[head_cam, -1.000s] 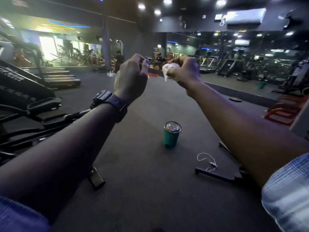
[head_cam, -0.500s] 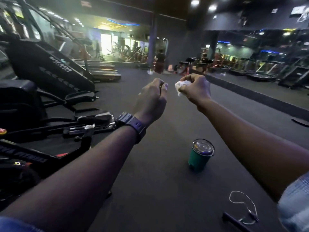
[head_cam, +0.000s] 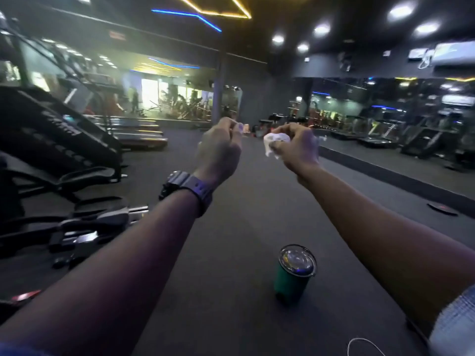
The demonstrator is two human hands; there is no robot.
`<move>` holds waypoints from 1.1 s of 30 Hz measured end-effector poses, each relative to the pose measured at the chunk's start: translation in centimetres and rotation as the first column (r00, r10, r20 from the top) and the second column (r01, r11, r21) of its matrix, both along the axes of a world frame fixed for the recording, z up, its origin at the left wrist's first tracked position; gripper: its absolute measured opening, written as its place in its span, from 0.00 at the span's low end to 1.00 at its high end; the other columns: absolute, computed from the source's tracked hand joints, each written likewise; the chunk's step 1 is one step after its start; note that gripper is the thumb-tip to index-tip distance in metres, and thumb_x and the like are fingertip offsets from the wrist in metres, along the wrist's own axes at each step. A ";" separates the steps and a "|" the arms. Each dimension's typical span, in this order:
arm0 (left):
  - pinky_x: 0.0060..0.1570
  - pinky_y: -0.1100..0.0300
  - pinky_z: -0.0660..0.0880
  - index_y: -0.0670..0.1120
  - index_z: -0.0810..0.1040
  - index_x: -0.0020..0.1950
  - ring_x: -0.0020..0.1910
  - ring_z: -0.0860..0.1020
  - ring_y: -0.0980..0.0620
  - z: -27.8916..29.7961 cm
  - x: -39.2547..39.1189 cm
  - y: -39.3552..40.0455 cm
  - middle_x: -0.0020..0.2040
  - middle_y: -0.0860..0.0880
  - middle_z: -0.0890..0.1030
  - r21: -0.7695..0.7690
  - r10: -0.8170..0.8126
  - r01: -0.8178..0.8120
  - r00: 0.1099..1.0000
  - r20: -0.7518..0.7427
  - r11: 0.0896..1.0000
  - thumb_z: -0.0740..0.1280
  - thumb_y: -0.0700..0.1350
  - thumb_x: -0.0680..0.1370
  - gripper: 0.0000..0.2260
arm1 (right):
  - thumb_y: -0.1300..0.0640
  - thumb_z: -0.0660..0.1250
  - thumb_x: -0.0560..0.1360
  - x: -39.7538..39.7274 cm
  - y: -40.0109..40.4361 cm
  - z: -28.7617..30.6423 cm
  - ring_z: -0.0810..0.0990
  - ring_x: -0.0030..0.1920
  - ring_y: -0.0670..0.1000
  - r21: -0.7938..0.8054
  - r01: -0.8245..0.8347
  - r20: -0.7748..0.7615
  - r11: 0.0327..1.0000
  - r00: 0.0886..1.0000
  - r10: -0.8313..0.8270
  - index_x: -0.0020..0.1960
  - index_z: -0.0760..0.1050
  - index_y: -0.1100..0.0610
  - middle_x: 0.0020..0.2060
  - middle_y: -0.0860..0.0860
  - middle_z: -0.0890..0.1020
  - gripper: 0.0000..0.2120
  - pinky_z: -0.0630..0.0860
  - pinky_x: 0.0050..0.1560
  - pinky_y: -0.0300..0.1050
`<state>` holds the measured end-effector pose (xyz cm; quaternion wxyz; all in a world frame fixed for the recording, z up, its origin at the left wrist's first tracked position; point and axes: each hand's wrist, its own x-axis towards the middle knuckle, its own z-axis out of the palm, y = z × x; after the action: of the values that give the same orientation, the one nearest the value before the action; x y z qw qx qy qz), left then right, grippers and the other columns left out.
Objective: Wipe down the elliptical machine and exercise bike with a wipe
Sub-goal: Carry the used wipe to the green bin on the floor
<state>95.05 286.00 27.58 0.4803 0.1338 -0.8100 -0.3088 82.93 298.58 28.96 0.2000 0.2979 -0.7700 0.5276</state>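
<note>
Both arms are stretched out in front, and no wiping is happening yet. The right hand has its fingers curled round a crumpled white wipe, pinched at the fingertips. Just beside it, to its left, the left hand is curled too, thumb against fingers; whether it pinches a scrap of something or nothing at all I cannot tell.

A dark machine with pedals, probably the elliptical machine, stands well off to the left of the left hand and below it, touched by neither hand. So, as I judge it, the job is at its very start: wipe in hand, both machines left to do.

Below the right hand, a green cup stands on the floor. I cannot pick out the exercise bike. The picture is blurred, and the sleeves are cut off by the frame edge.
</note>
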 end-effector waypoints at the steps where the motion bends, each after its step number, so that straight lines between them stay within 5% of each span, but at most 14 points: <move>1: 0.46 0.49 0.76 0.49 0.74 0.47 0.41 0.80 0.44 0.5 -1.2 -0.1 0.43 0.47 0.82 0.002 -0.005 0.005 1.000 0.000 1.000 0.55 0.54 0.81 0.13 | 0.53 0.74 0.67 -0.9 0.3 0.3 0.80 0.39 0.43 -0.022 0.012 0.006 1.000 1.000 -0.011 0.46 0.82 0.51 0.39 0.45 0.84 0.08 0.75 0.41 0.36; 11: 0.47 0.43 0.77 0.50 0.76 0.49 0.42 0.81 0.43 2.2 -13.6 -2.8 0.43 0.48 0.82 -0.003 -0.111 0.111 0.994 0.012 0.994 0.55 0.56 0.80 0.14 | 0.55 0.75 0.67 -11.7 0.5 0.1 0.79 0.39 0.45 -0.100 0.102 0.095 0.990 0.991 -0.093 0.45 0.81 0.51 0.37 0.44 0.82 0.07 0.76 0.40 0.37; 19: 0.53 0.42 0.76 0.54 0.74 0.47 0.48 0.81 0.41 1.9 -31.0 -6.6 0.47 0.45 0.83 -0.045 -0.277 0.278 0.960 0.035 0.959 0.55 0.58 0.79 0.12 | 0.57 0.76 0.64 -25.6 -0.4 -1.2 0.81 0.46 0.50 -0.025 0.299 0.052 0.954 0.953 -0.297 0.50 0.81 0.51 0.49 0.52 0.83 0.15 0.77 0.44 0.38; 22: 0.49 0.42 0.76 0.50 0.75 0.47 0.43 0.81 0.44 2.6 -37.1 -6.9 0.44 0.48 0.82 -0.014 -0.379 0.380 0.925 0.029 0.925 0.56 0.55 0.80 0.13 | 0.60 0.75 0.64 -29.8 -0.1 -0.6 0.79 0.49 0.50 0.002 0.381 0.005 0.924 0.924 -0.381 0.51 0.81 0.49 0.52 0.52 0.80 0.16 0.72 0.45 0.36; 33: 0.45 0.42 0.77 0.48 0.76 0.49 0.40 0.81 0.46 1.9 -56.5 -7.9 0.42 0.49 0.81 -0.057 -0.603 0.603 0.797 0.021 0.796 0.56 0.56 0.80 0.14 | 0.60 0.70 0.66 -45.5 -0.5 -2.2 0.80 0.42 0.50 -0.053 0.623 -0.032 0.780 0.780 -0.625 0.41 0.81 0.53 0.39 0.49 0.83 0.05 0.67 0.34 0.36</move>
<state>38.60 278.15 29.46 0.3601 -0.1453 -0.8198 -0.4209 37.47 298.05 26.76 0.3875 0.0348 -0.8097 0.4393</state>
